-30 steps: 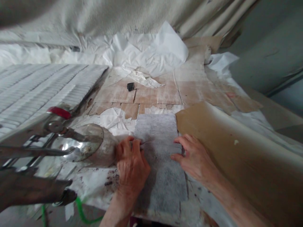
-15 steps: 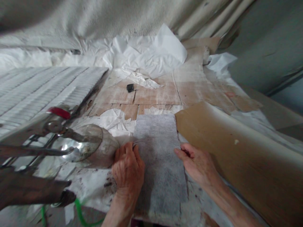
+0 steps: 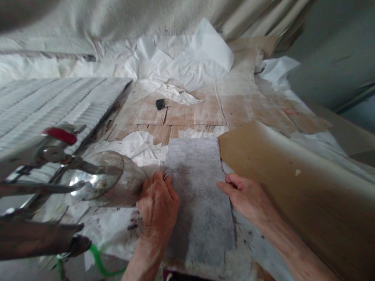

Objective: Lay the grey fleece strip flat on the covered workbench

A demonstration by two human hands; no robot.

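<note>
A grey, fibrous rectangular sheet [image 3: 199,203] lies flat in front of me, and its far end is a little lighter. My left hand [image 3: 158,203] is closed on its left edge, fingers curled and partly hidden behind the knuckles. On the opposite edge, my right hand [image 3: 244,195] pinches the sheet between thumb and curled fingers. Just left of my left hand stands a spray gun [image 3: 54,154] with a rounded metal cup [image 3: 117,179], close to the knuckles.
A green hose [image 3: 102,269] runs below the spray gun. Brown board [image 3: 293,183] covers the right side, beside my forearm. White striped padding [image 3: 52,109] lies at the left. Crumpled white sheeting [image 3: 187,58] and a small black piece [image 3: 160,104] rest on the cardboard [image 3: 193,113] behind.
The view has shifted slightly, so the spray gun appears further left and the far things higher. Both hands keep their hold on the grey sheet's edges.
</note>
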